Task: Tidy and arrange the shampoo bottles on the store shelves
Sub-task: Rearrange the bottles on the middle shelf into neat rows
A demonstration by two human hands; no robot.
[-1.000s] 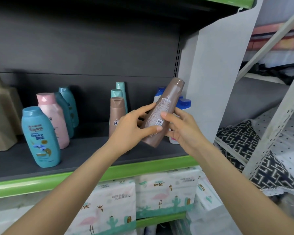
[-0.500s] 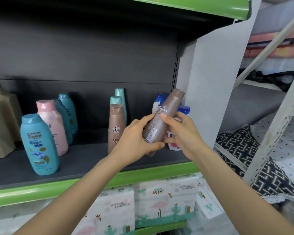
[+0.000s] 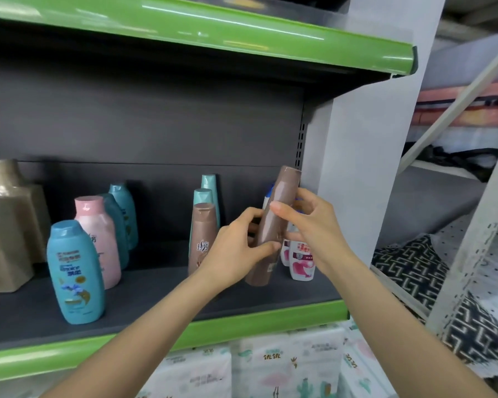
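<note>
A tall brown shampoo bottle (image 3: 279,202) is held nearly upright above the right part of the dark shelf (image 3: 161,294). My left hand (image 3: 236,248) grips its lower body, and my right hand (image 3: 308,225) grips its middle from the right. A second brown bottle (image 3: 202,237) stands just to the left, with two teal tubes (image 3: 206,193) behind it. White bottles with pink labels (image 3: 301,259) stand behind my right hand, partly hidden. At the left stand a blue bottle (image 3: 75,274), a pink bottle (image 3: 98,237) and teal bottles (image 3: 122,211).
Large gold containers (image 3: 6,225) fill the shelf's far left. A green-edged shelf (image 3: 213,27) runs overhead. A white side panel (image 3: 365,139) closes the shelf on the right. Tissue packs (image 3: 270,366) sit on the level below. Patterned bedding (image 3: 408,271) lies beyond a white frame.
The held brown bottle has turned from a strong tilt to nearly upright and its label has rotated away. My view has tilted up, so the upper green shelf shows more.
</note>
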